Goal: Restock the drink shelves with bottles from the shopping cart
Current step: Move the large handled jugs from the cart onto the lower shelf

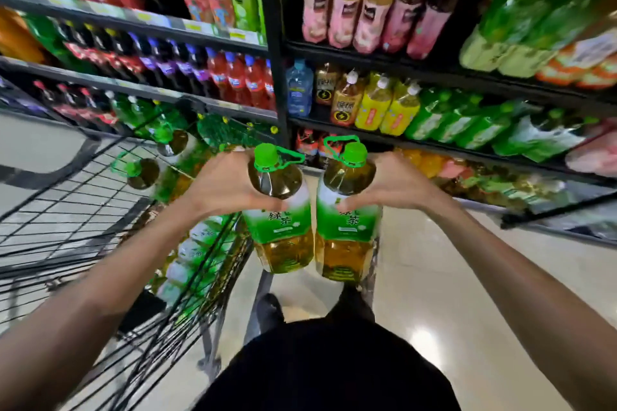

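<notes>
I hold two large green-tea bottles with green caps and green-white labels side by side in front of me. My left hand point(222, 185) grips the shoulder of the left bottle point(278, 220). The right bottle point(347, 223) is held the same way by my right hand point(394, 185). Both hang upright above the floor, just right of the black wire shopping cart point(83, 210). Several more green-capped bottles point(167, 150) lie in the cart's far end. The drink shelves point(434, 77) stand straight ahead, filled with bottles.
A black upright post point(275, 53) divides the left shelving with cola and red sodas from the right shelving with juices and teas. Shelf edges jut out at right point(551, 210). Glossy floor point(434, 294) lies below, with my dark shoes and clothing at bottom.
</notes>
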